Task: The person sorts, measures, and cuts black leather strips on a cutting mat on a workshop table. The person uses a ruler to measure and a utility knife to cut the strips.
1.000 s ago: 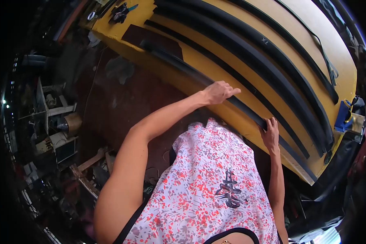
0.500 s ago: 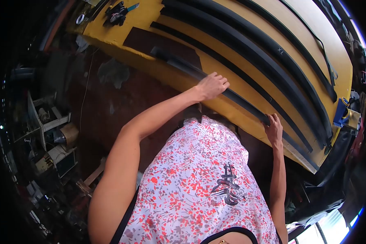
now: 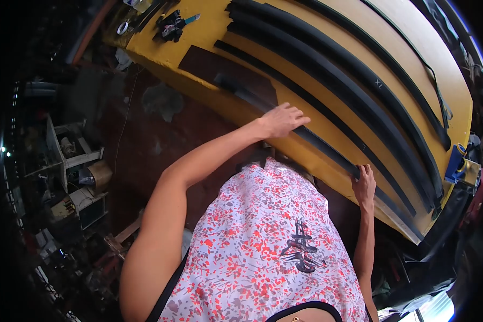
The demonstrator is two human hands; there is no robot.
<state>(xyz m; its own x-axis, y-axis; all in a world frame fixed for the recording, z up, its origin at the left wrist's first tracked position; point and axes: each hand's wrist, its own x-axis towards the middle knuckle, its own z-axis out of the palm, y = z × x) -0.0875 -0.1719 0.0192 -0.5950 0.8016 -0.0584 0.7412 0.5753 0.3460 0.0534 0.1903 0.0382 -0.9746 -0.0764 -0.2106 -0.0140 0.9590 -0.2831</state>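
A long, narrow black strip (image 3: 327, 150) lies along the front edge of the yellow table (image 3: 198, 86). My left hand (image 3: 283, 120) rests over the strip near its middle, fingers bent around it and a little blurred. Further right, my right hand (image 3: 364, 183) grips the same strip, its fingers curled over the edge. The strip's far left end is smeared and crosses a dark brown flat sheet (image 3: 198, 61). Just behind the strip lies a thinner black strip (image 3: 306, 96), roughly parallel to it.
Several wider black strips (image 3: 338, 80) curve across the table's back half, one with chalk marks. A cutter with a teal handle (image 3: 192, 19) lies by a dark bundle (image 3: 170, 27) at the left end. A blue tape dispenser (image 3: 455, 163) sits at the right corner.
The view has shifted slightly, so the table appears lower and further right. My left hand's fingers look a little more spread over the strip. My right hand keeps its place on it.
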